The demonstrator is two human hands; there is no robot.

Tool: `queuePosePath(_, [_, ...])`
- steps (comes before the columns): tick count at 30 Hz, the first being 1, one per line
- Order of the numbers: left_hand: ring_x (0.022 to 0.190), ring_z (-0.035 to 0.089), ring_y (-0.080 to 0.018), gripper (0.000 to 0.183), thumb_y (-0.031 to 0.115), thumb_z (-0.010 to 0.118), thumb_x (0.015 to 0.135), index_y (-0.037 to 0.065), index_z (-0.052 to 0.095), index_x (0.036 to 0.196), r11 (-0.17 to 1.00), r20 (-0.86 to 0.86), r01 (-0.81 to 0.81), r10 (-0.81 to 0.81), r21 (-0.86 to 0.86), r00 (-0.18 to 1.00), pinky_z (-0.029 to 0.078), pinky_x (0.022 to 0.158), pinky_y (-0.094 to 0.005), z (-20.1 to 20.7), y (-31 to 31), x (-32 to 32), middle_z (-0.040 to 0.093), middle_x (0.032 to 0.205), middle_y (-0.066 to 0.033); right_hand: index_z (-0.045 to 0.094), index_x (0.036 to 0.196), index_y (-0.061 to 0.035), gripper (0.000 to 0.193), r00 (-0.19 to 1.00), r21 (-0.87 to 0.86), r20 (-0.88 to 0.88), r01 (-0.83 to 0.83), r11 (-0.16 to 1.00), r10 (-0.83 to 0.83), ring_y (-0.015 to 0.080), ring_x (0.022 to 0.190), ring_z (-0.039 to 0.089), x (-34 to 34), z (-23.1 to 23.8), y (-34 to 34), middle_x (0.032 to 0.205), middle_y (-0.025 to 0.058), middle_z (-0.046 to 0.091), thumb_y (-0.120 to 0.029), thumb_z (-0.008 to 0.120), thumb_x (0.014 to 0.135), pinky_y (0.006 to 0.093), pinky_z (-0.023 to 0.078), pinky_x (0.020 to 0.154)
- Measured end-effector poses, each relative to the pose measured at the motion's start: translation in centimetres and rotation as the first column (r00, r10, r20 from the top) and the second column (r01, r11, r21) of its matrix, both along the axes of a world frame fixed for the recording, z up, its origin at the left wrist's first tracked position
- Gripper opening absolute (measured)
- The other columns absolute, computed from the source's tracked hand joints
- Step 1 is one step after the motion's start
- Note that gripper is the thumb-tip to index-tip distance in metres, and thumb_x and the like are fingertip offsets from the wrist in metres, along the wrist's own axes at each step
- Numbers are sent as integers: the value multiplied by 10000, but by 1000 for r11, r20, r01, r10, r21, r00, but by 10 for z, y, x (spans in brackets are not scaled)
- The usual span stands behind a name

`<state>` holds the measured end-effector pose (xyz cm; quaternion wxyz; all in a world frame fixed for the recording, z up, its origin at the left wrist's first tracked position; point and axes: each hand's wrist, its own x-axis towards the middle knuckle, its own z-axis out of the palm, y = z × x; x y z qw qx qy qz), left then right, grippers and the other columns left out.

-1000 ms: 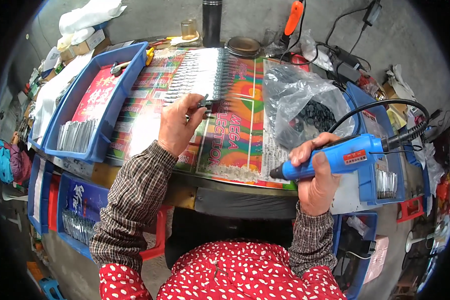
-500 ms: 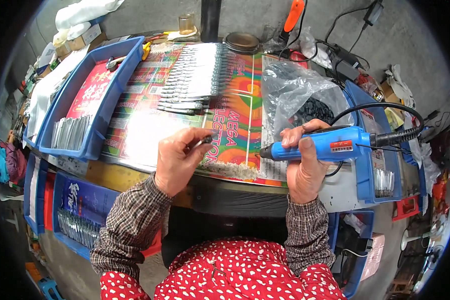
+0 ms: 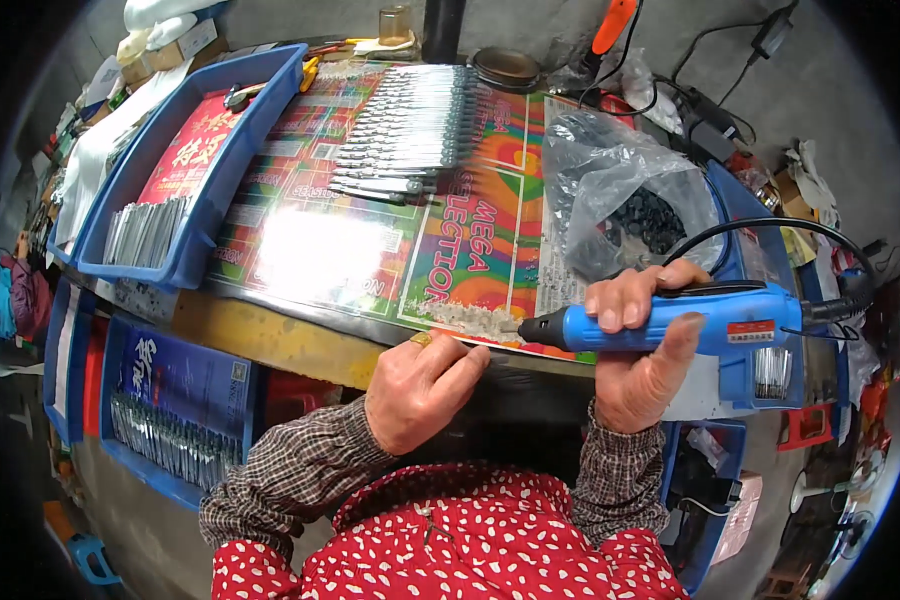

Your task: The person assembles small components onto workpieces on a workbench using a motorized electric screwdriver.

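In my right hand is a blue corded handheld power tool, held level with its black nose pointing left. My left hand, wearing a ring, is closed just left of that nose, at the table's front edge. Its thumb and fingers are pinched together, and whatever lies between them is hidden. Pale shavings are scattered on the table by the tool's nose. Farther back lies a neat row of slim silvery rods with dark ends, side by side on the colourful printed sheet.
An open clear plastic bag of small dark pieces lies beyond my right hand. On the left, a long blue tray holds more slim rods. Another blue bin of rods sits below it. The tool's black cable loops at the right.
My left hand has come down and right, to the tool's nose; the small dark-tipped piece it pinched no longer shows. The right hand and tool have shifted slightly right and down.
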<state>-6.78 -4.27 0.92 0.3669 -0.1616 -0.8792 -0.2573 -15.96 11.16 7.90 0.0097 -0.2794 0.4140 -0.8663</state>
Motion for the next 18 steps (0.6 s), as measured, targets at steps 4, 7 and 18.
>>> queuePosePath(4, [564, 533, -160, 209, 10, 640, 644, 1, 580, 844, 998, -46, -11, 8, -63, 999, 421, 459, -265, -3, -1, 0, 526, 695, -50, 421, 967, -101, 501, 998, -29, 28, -50, 998, 50, 150, 594, 483, 4, 2, 4, 660, 24, 481, -448, 692, 729, 346, 411, 643])
queuePosePath(7, [564, 532, -168, 208, 5, 634, 630, -6, 568, 827, 998, -82, -9, 3, -62, 997, 422, 466, -269, -5, -1, 0, 526, 694, -59, 423, 964, -102, 505, 997, -43, 29, -65, 997, 66, 147, 593, 484, 7, 4, 2, 659, 21, 481, -464, 685, 728, 341, 411, 636])
queuePosePath(18, [599, 560, -204, 183, -14, 648, 627, -5, 539, 774, 1000, -128, -1, -2, -18, 992, 440, 495, -294, -6, 0, 1, 564, 741, -103, 442, 948, -90, 467, 997, -60, -9, -77, 995, 76, 126, 562, 453, 12, 6, -2, 634, 1, 440, -501, 594, 786, 306, 393, 588])
